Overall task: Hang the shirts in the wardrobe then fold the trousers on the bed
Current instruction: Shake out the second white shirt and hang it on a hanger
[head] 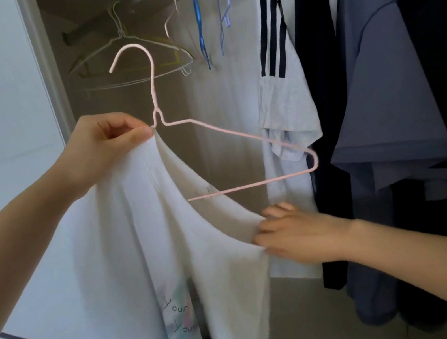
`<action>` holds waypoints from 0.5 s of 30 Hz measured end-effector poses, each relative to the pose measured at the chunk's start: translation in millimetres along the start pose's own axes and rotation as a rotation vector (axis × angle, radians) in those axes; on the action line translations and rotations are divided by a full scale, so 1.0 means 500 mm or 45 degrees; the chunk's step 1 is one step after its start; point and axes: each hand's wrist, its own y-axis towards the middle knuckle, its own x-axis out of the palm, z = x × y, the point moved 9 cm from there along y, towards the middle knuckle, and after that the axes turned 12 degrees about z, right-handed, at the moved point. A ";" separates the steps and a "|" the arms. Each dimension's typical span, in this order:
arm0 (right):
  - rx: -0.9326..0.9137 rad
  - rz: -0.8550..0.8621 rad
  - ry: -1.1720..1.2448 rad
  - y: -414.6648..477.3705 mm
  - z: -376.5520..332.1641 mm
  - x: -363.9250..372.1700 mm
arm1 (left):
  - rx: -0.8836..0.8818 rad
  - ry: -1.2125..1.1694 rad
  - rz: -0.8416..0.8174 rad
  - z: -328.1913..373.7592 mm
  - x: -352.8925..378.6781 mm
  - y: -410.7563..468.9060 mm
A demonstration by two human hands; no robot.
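I have the white shirt (119, 262) in front of the open wardrobe, below the rail (89, 25). My left hand (105, 148) pinches the pink hanger (154, 92) and the collar together at the hanger's neck. My right hand (293, 234) is blurred and probably pinches the far shoulder cloth. The shirt is light and limp and likely slides on thin wire, so I'd hold it by the collar and shoulder seams. The hanger's near arm is hidden in the fabric. The hem, trousers and bed are out of view.
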 end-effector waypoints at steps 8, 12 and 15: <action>0.591 0.274 0.575 -0.019 0.140 -0.130 | 0.007 0.251 0.007 -0.065 -0.041 -0.022; 0.625 0.304 0.623 -0.010 0.149 -0.153 | 0.032 0.310 0.011 -0.074 -0.034 -0.022; 0.539 0.193 0.474 -0.009 0.145 -0.152 | 0.003 0.243 0.081 -0.079 -0.045 -0.014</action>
